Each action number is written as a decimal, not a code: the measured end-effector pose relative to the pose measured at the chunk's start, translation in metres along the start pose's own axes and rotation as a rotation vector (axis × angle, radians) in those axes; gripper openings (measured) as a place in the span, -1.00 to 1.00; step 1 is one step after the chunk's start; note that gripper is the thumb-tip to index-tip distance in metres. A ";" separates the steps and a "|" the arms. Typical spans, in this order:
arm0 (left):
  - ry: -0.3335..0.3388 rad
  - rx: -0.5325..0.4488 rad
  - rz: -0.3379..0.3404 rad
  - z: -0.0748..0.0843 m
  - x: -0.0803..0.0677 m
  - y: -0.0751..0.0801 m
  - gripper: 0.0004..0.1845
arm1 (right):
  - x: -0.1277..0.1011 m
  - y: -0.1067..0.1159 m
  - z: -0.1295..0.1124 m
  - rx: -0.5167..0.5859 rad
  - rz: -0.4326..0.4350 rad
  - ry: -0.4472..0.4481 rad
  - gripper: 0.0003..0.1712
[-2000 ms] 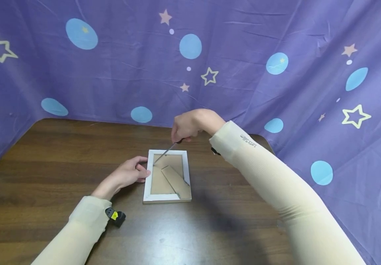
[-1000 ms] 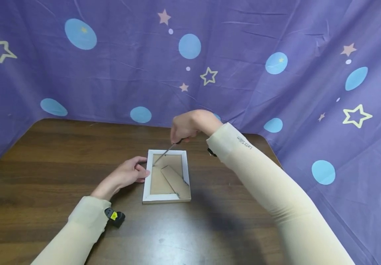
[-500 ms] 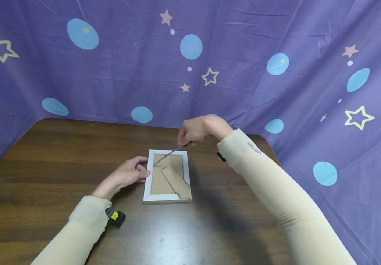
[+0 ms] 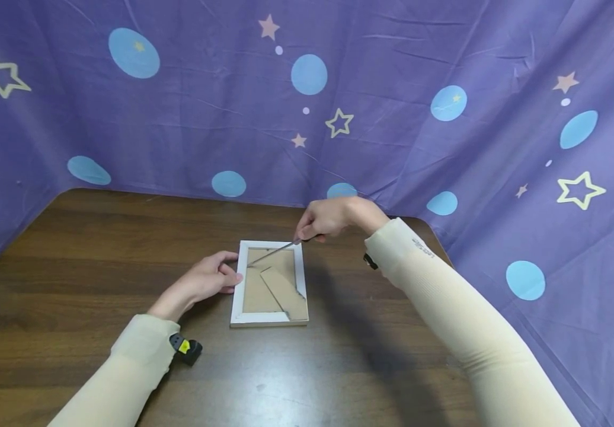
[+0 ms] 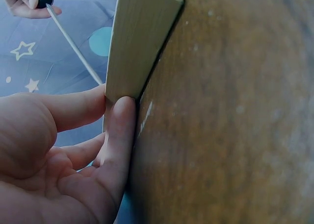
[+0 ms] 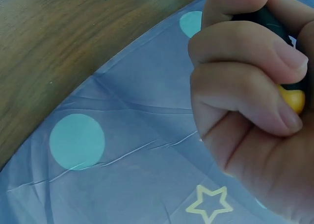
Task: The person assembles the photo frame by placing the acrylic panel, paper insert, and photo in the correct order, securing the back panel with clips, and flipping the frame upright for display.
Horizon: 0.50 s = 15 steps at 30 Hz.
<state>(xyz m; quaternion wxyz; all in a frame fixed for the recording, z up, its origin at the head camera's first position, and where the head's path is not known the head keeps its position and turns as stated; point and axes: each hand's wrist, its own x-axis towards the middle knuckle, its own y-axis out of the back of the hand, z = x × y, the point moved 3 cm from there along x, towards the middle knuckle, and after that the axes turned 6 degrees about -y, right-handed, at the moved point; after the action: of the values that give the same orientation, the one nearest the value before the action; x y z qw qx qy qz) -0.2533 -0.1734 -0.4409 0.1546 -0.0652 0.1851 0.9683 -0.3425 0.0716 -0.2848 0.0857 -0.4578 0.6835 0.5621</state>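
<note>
Frame [image 4: 269, 283] looks light, stiff, likely to slide; left hand [image 4: 207, 282] steadies its left edge with straight fingers. Right hand [image 4: 324, 220] grips the screwdriver [image 4: 274, 251] handle.

Left hand [image 4: 205, 280] lies flat, fingers straight; right hand [image 4: 322, 220] is fisted.

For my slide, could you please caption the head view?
Right hand works a screwdriver at the back of a white picture frame while the left hand steadies it.
</note>
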 end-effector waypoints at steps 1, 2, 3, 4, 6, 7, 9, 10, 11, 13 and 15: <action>0.004 0.005 0.001 0.000 0.000 0.000 -0.28 | 0.000 -0.001 0.002 0.012 0.000 0.003 -0.64; 0.009 0.007 0.002 0.000 0.000 0.000 -0.28 | 0.000 -0.002 0.003 0.023 -0.001 0.004 -0.64; 0.012 0.010 0.002 0.000 0.001 0.000 -0.29 | 0.001 -0.002 0.005 0.034 -0.001 0.001 -0.65; 0.012 0.013 0.002 0.000 0.000 0.001 -0.28 | 0.001 -0.003 0.006 0.045 -0.001 0.000 -0.65; 0.015 0.014 0.003 0.000 0.000 0.001 -0.29 | 0.002 -0.003 0.008 0.056 0.001 -0.003 -0.66; 0.013 0.013 0.001 0.000 0.000 0.001 -0.28 | 0.002 -0.003 0.009 0.060 0.001 -0.003 -0.66; 0.005 0.013 -0.002 0.001 -0.001 0.001 -0.27 | 0.002 -0.004 0.011 0.070 -0.001 -0.009 -0.66; 0.001 0.011 -0.002 0.001 -0.001 0.001 -0.27 | 0.002 -0.005 0.013 0.077 -0.003 -0.009 -0.65; 0.001 0.009 -0.002 0.001 -0.001 0.001 -0.27 | 0.003 -0.005 0.014 0.088 -0.007 -0.011 -0.65; -0.003 0.010 -0.002 0.001 -0.001 0.002 -0.27 | 0.004 -0.007 0.018 0.113 -0.016 -0.010 -0.63; -0.005 0.010 -0.002 0.000 -0.001 0.002 -0.27 | 0.005 -0.009 0.021 0.132 -0.025 -0.003 -0.62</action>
<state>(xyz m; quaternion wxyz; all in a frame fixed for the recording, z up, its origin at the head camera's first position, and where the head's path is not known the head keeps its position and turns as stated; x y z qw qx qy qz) -0.2529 -0.1751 -0.4397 0.1564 -0.0623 0.1893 0.9674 -0.3470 0.0873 -0.3016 0.1239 -0.4587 0.7132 0.5154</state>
